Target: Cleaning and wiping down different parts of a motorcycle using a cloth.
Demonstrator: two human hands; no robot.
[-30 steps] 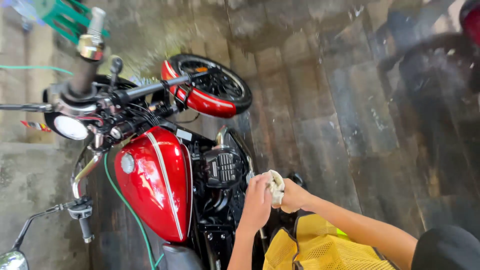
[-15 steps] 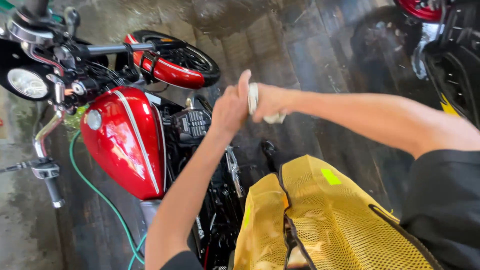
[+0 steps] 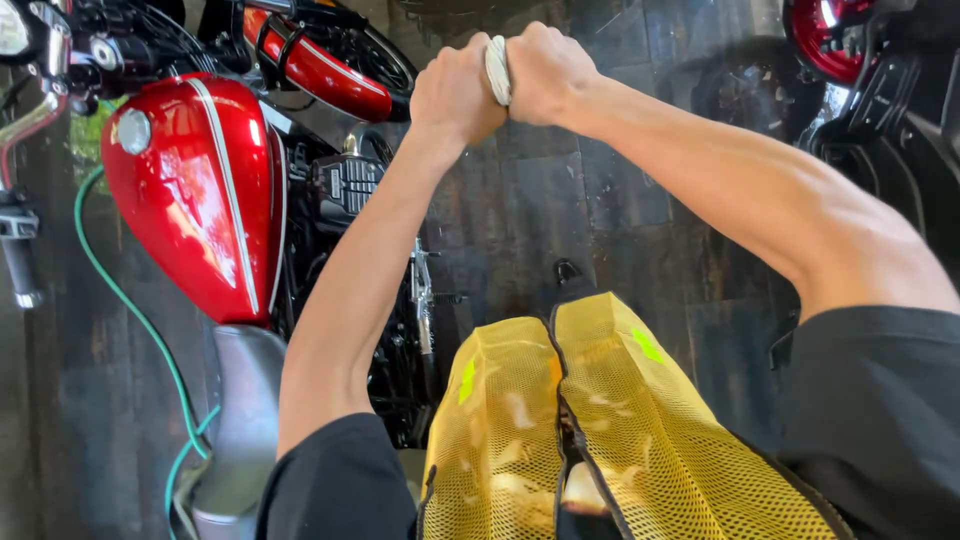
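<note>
Both my arms reach out in front of me over a wet dark floor. My left hand (image 3: 455, 95) and my right hand (image 3: 548, 72) are clenched side by side around a small white cloth (image 3: 497, 68), which shows only as a narrow strip squeezed between the fists. Below and left of the hands stands a motorcycle with a glossy red fuel tank (image 3: 195, 190), a red front fender (image 3: 315, 65) and a grey seat (image 3: 235, 420). My hands are raised clear of the bike, above its engine (image 3: 345, 185).
A green hose (image 3: 130, 310) snakes over the floor left of the bike. A second motorcycle with a red round part (image 3: 825, 40) stands at the upper right. A yellow mesh vest (image 3: 600, 430) hangs on my chest at the bottom.
My hands have risen from beside the bike's engine to up in front of me, and they have closed tightly together on the cloth. The view has tilted down and closer.
</note>
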